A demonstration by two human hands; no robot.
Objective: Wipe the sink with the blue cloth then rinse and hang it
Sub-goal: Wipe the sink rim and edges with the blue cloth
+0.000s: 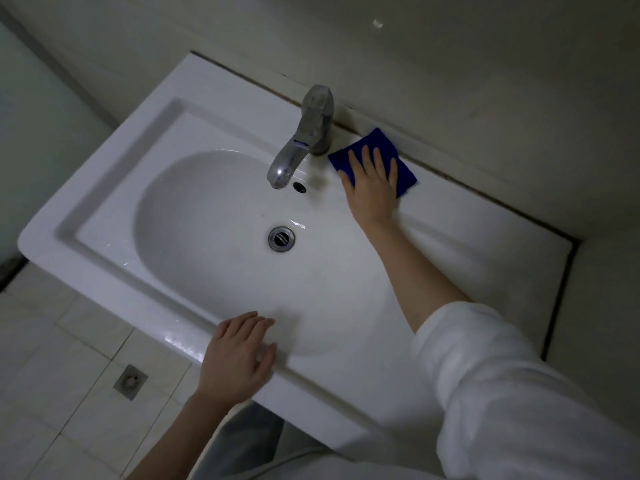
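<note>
Blue cloth [403,168] pressed flat under straight-fingered right hand [372,183], on the sink [121,188] ledge just right of the faucet [304,133]. Left hand [239,355] rests released on front rim. Faucet base corner likely missed; cloth may bunch against it.

- We see the sink [114,188] as glossy white ceramic, smooth, with wet glints along its near rim at lower centre.
- The tap [304,136] is dull brushed metal, spotted and slightly tarnished.
- The drain [281,239] ring looks like shiny metal.
- The blue cloth [407,174], right of the tap, is soft matt fabric.
- The sleeve [502,393] at lower right is white, matt, softly creased cloth.
- The floor tiles [52,375] at lower left look pale, smooth and faintly sheened.
- The wall [485,81] above is matt.
</note>
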